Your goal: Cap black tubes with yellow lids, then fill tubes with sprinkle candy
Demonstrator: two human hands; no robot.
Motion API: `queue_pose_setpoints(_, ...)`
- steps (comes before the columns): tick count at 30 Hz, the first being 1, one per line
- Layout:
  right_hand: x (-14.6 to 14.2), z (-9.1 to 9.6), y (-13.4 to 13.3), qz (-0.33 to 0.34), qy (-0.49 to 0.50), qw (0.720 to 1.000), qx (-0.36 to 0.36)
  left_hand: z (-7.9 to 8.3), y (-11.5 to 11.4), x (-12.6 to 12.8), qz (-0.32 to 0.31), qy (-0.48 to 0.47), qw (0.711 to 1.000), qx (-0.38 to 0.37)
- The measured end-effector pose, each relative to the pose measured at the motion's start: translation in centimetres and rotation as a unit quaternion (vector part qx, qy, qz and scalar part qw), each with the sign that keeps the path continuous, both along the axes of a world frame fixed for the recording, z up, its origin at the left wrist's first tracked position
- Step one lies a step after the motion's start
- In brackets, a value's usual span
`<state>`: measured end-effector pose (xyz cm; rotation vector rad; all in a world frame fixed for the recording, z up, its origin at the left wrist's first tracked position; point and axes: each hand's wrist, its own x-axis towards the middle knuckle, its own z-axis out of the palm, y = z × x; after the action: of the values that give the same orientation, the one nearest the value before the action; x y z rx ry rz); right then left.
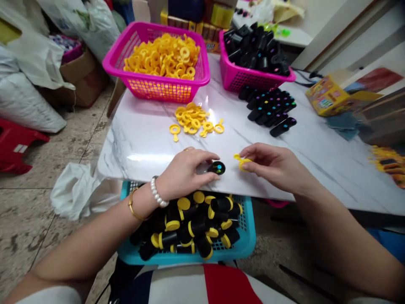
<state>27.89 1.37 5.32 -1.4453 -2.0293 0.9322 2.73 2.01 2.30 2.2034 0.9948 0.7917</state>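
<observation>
Near the front edge of the marbled table, my left hand [193,171] is closed round a black cylinder [217,168], whose end with a blue spot faces right. To its right my right hand [268,164] pinches a yellow ring cap with a tab [243,162], held a short way apart from the cylinder. Beyond both hands lies a loose heap of the same yellow ring caps [193,118]. Rows of black cylinders [268,107] with coloured spots on their ends lie behind my right hand.
At the back stand a pink basket of yellow caps [110,63] and a pink basket of black cylinders [234,78]. Below the table edge, a blue basket [249,236] holds black cylinders with yellow caps. A yellow box [329,95] sits at the right.
</observation>
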Motion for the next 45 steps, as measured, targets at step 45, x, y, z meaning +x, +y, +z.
queue_pose_setpoints(45,-7.4,-1.8,-0.5,-0.111,0.273,0.944,-0.147,-0.2,-0.2,-0.4,0.003,0.024,0.999,0.033)
